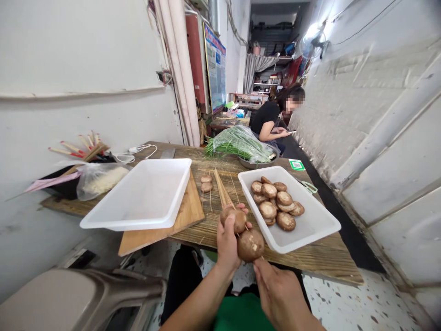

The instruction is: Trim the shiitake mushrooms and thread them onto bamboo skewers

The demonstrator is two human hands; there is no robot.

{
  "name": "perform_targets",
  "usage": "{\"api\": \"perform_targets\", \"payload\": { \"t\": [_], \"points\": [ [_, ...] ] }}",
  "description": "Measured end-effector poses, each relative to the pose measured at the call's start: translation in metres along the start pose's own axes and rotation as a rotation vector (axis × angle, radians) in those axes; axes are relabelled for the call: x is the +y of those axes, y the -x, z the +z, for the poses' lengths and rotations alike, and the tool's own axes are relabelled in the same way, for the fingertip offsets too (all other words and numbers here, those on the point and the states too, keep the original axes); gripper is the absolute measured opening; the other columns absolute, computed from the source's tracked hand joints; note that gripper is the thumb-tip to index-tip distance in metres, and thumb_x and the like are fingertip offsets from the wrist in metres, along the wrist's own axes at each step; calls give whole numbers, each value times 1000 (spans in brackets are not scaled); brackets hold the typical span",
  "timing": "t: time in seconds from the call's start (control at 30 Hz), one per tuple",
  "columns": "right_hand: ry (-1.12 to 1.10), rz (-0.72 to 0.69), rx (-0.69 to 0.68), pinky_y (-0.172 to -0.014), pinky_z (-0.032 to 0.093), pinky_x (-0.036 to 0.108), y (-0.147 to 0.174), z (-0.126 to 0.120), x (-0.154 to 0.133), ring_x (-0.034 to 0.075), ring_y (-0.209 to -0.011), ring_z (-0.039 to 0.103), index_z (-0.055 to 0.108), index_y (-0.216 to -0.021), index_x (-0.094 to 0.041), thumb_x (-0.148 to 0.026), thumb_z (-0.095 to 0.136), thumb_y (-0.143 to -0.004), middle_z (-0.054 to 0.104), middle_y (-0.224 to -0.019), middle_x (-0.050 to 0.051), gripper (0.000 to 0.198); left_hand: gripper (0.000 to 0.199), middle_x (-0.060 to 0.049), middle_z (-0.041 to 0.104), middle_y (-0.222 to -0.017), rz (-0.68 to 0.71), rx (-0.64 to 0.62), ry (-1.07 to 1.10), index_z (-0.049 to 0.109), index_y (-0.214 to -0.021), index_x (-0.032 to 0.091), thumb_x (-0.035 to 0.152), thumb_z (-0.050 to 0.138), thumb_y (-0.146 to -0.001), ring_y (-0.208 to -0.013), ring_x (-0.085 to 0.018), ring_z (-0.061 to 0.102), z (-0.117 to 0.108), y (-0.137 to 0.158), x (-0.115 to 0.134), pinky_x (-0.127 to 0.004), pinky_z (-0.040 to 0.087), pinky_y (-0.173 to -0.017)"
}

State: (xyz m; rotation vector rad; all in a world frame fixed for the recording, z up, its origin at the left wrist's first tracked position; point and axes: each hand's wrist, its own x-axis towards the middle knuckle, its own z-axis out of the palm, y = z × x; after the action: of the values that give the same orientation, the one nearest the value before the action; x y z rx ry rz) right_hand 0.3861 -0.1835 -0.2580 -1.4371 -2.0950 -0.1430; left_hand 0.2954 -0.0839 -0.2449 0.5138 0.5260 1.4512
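Two brown shiitake mushrooms are threaded on a thin wooden skewer above the table's front edge. My left hand [227, 243] is closed around the upper mushroom [234, 220]. The lower mushroom [251, 246] sits between my two hands. At the skewer's near end, the fingers of my right hand [280, 287] pinch it just below the lower mushroom; only a sliver of the stick shows there. Beyond my left hand lies a bundle of bare skewers [222, 189]. Farther back, more skewered mushrooms [206, 184] rest on the tabletop.
To the right, a white plastic tub [312, 234] holds several loose shiitake. Another white tub [138, 195] stands on a wooden board [195, 202] at left. Green vegetables [237, 140] in plastic fill a metal bowl behind. A person [272, 119] sits beyond the table holding a phone.
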Motion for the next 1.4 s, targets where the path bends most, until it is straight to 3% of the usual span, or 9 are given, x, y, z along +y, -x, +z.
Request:
{"api": "perform_targets", "payload": {
  "t": [0.17,0.4,0.53,0.6,0.73,0.87,1.03,1.2,1.4],
  "points": [
    [73,5,54,-45,30,23,-12,-3,-1,13,-45,55,52,-76,-15,-13,32,-88,58,-55,2,24,35,-7,64,-97,15,1,-3,49,-108,20,35,54,-77,-59,-12,59,-3,0,-1,-26,45,-55],
    [8,11,-144,-47,35,22,5,-8,6,13,-50,58,54,-77,-18,-18,37,-89,60,-59,0,20,35,-8,64,-98,62,87,134,51,-107,19,34,58,-76,-62,-12,61,-13,-25,20,-28,48,-62],
    [67,52,67,-57,44,25,4,-12,8,16,-61,61,56,-89,-18,-27,47,-86,63,-74,4,13,34,-11,62,-104,-11,85,300,54,-101,16,41,56,-78,-82,-18,63,-22,-39,28,-32,50,-72],
    [102,69,100,-66,48,30,0,-9,10,22,-78,62,55,-99,-16,-32,55,-81,63,-91,10,23,34,-11,61,-104,-22,97,336,54,-99,17,45,55,-78,-88,-20,62,-25,-42,30,-34,51,-75],
    [34,144,-89,-70,50,32,-10,10,9,23,-84,62,44,-119,-8,-25,53,-79,62,-99,15,45,33,-8,61,-102,-5,90,303,55,-96,20,47,54,-78,-89,-20,62,-26,-42,30,-35,51,-75],
    [47,289,-162,-63,48,29,-23,24,7,20,-75,62,46,-122,-8,-15,37,-85,62,-93,16,38,31,-5,62,-93,42,103,235,56,-94,20,47,50,-80,-83,-16,61,-20,-41,31,-32,49,-76],
    [-487,345,-113,-54,39,23,-35,12,18,13,-60,53,56,-104,-15,-27,30,-92,55,-67,3,32,30,-3,63,-102,26,10,67,56,-106,23,41,50,-83,-94,-12,58,-15,-38,46,-25,44,-83],
    [-1217,553,-157,-38,15,18,-42,-4,20,4,-38,22,53,-100,-14,-50,42,-86,31,-51,-9,41,39,-6,50,-130,133,12,-110,50,-121,25,39,50,-84,-120,-16,44,-24,-33,63,-29,36,-96],
    [-1594,673,-201,-35,7,18,-48,-3,10,0,-34,15,52,-96,-15,-49,58,-78,34,-51,-11,39,41,-10,59,-118,-12,-116,-39,56,-116,19,43,50,-83,-112,-20,52,-20,-25,60,-33,41,-94]
  ]
}}
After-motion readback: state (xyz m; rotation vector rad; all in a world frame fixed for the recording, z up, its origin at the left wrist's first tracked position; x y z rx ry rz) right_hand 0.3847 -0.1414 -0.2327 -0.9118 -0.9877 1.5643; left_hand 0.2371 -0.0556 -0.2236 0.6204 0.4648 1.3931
